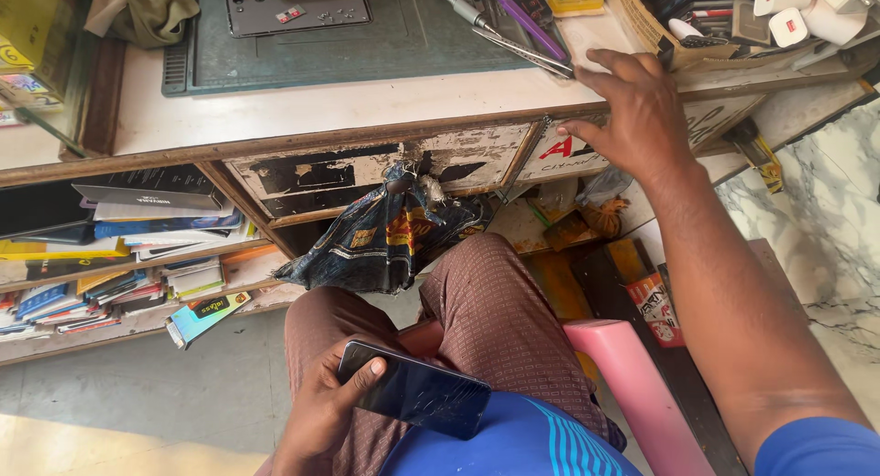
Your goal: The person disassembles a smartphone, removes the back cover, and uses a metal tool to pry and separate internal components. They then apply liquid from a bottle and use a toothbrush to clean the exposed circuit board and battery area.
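I am holding one dark phone (417, 391) in my left hand (321, 403) at the lower middle of the frame, my grip clamped around it with the thumb lying across its upper left corner. The phone is resting over my lap, its glass looking cracked, though glare is making that hard to judge. Its lower edge is being cut off by my blue shirt (522, 439).

My right hand (632, 114) is reaching up to the upper right, fingers spread apart and holding nothing, the fingertips pressing on the edge of the table (367, 105) and the thumb lying against the front of a worn drawer (559, 155) just below. I am counting two drawer fronts, both with peeling paint.

Just above that hand, tweezers (522, 49) and one purple tool (532, 25) are lying on the table, partly cut off by the top of the frame. One green mat (403, 45) is sitting in the upper middle. A cardboard box (642, 22) in the upper right is holding white chargers (788, 17); I cannot count them.

One crumpled plastic bag (385, 233) is hanging under the table at centre. Stacked packets on the shelves (119, 256) at left are too many and too blurred to count. One pink stool (632, 384) is showing beside my leg.
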A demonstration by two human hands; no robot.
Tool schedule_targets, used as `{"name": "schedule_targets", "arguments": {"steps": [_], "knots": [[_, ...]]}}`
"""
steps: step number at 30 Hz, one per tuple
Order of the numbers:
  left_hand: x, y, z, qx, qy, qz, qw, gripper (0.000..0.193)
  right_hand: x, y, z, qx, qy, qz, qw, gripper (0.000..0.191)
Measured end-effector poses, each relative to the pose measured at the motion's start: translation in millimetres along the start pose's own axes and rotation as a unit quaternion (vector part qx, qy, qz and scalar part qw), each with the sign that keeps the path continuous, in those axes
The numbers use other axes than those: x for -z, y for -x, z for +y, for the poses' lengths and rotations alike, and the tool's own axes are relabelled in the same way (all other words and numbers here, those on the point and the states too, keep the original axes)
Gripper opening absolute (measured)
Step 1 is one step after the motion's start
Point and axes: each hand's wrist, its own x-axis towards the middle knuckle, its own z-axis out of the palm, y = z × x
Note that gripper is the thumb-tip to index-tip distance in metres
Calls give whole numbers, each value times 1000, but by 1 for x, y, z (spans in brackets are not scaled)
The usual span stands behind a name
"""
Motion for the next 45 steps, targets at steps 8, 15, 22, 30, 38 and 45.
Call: {"name": "schedule_targets", "arguments": {"steps": [8, 15, 22, 30, 38, 45], "knots": [[-2, 1, 11, 16, -30, -9, 999, 18, -1, 40, 16, -6, -137, 134, 981, 19], [-11, 4, 40, -9, -149, -71, 986, 21, 2, 115, -41, -166, -691, 169, 683, 25], [-19, 11, 61, -58, -103, -194, 974, 20, 3, 189, -141, -396, -832, -26, 388, 31], [-33, 17, 64, -61, -137, -172, 974, 16, 40, 214, -173, -289, -815, -156, 478, 60], [-42, 21, 68, -24, -154, -150, 976, 15, 41, 226, -173, -288, -763, -210, 540, 10], [-52, 23, 75, -22, -180, -153, 971, 16, 65, 218, -181, -160, -626, -219, 731, 15]]}}
